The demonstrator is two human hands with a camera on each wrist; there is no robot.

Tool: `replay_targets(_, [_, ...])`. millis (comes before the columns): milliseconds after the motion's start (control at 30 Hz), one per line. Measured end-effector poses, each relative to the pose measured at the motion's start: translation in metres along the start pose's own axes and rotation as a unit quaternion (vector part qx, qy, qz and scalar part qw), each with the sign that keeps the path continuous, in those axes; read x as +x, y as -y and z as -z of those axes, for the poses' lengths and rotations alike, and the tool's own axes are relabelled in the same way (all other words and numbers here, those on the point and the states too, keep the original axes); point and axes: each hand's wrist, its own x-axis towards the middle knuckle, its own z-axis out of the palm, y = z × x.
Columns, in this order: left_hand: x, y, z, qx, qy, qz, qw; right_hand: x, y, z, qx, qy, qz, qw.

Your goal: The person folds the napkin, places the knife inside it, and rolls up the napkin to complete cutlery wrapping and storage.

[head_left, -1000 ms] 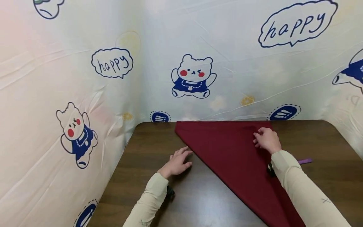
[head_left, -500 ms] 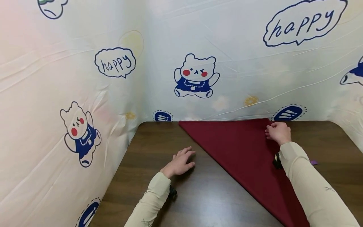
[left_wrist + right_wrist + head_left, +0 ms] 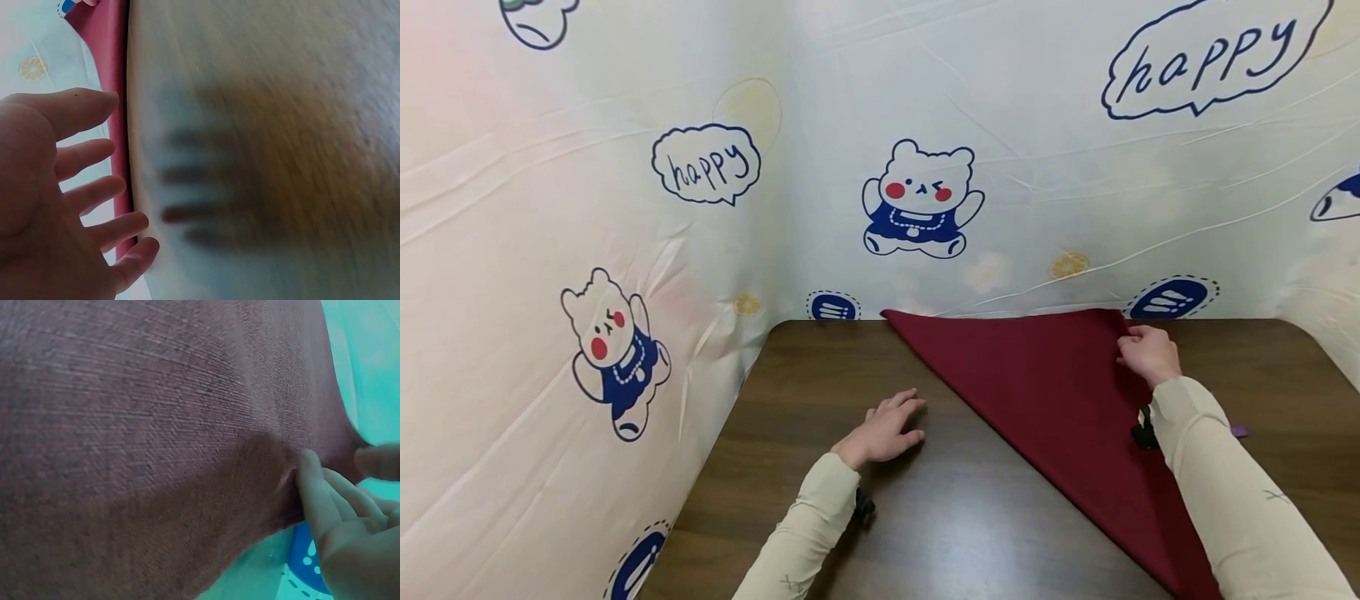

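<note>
A dark red cloth [image 3: 1045,400], folded into a triangular shape, lies across the right-centre of the table with its far edge at the table's back. My right hand [image 3: 1150,354] pinches it near the far right corner. The right wrist view shows the cloth [image 3: 156,425] stretched toward the fingers of the right hand [image 3: 350,519], the corner between thumb and fingertips. To the left of the slanting edge, my left hand [image 3: 883,429] hovers low over bare wood, fingers spread. It holds nothing; the left wrist view shows the left hand [image 3: 75,187] apart from the table, above its shadow.
The brown wooden table [image 3: 805,375] meets a printed curtain [image 3: 1030,192] at its back and on both sides. A small purple strip [image 3: 1240,432] pokes out beside the right forearm, mostly hidden by the sleeve.
My right hand has moved right and toward the back, to the cloth's far corner. The cloth's far edge has shifted slightly right and its right end has risen. The left hand stays nearly still.
</note>
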Motion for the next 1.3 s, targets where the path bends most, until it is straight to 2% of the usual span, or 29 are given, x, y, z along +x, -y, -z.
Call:
replay_targets(267, [0.003,-0.009,0.000,-0.003,0.018,-0.003,0.9998,0.004,-0.011,-0.001,-0.048,0.069,0.021,0.9963])
replay_targets(500, [0.003,-0.010,0.001,-0.001,0.024,-0.004,0.9997,0.010,-0.017,-0.007,-0.084,0.080,0.058,0.9915])
replay_targets(700, [0.003,-0.011,0.000,0.003,0.028,-0.004,0.9996,0.010,-0.014,-0.014,-0.155,0.083,0.095,0.9798])
replay_targets(833, [0.004,-0.011,-0.001,0.011,0.033,-0.003,0.9994,0.008,-0.008,-0.017,-0.192,0.088,0.075,0.9747])
replay_targets(933, [0.006,-0.010,-0.003,0.018,0.036,-0.002,0.9992,0.007,-0.005,-0.020,-0.214,0.113,0.053,0.9688])
replay_targets(1033, [0.007,-0.012,-0.004,0.020,0.037,-0.003,0.9991,0.006,-0.003,-0.024,-0.235,0.142,0.052,0.9602])
replay_targets(1133, [0.008,-0.016,-0.004,0.020,0.037,-0.006,0.9991,0.004,0.000,-0.027,-0.242,0.166,0.047,0.9548])
replay_targets(1300, [0.017,-0.026,-0.007,0.037,0.019,-0.007,0.9991,0.001,0.003,-0.029,-0.255,0.176,0.041,0.9500])
